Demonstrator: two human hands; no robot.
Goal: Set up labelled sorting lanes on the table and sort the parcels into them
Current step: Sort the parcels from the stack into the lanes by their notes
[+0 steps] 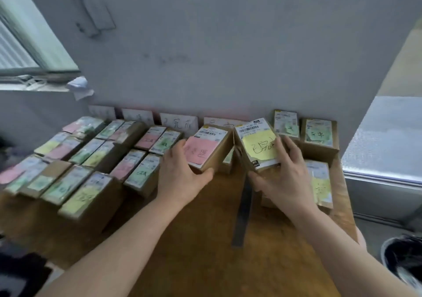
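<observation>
left hand: I'm seeing the fingers clamping round the pink-note parcel, thumb on its near corner.
right hand: fingers are gripping the yellow-note parcel, which is tilting up.
both parcels: sitting side by side mid-table, near the back.
sorted rows: filling the left of the wooden table, packed tight.
lane cards: leaning on the wall; writing's blurry.
dark strip: lying flat by my right wrist.

Left hand grips pink-note parcel; right hand grips yellow-note parcel, tilted up. The two boxes sit side by side, near touching. Rows of parcels fill the left of the wooden table. White label cards lean on the wall. Dark strip lies on the table between the forearms.
</observation>
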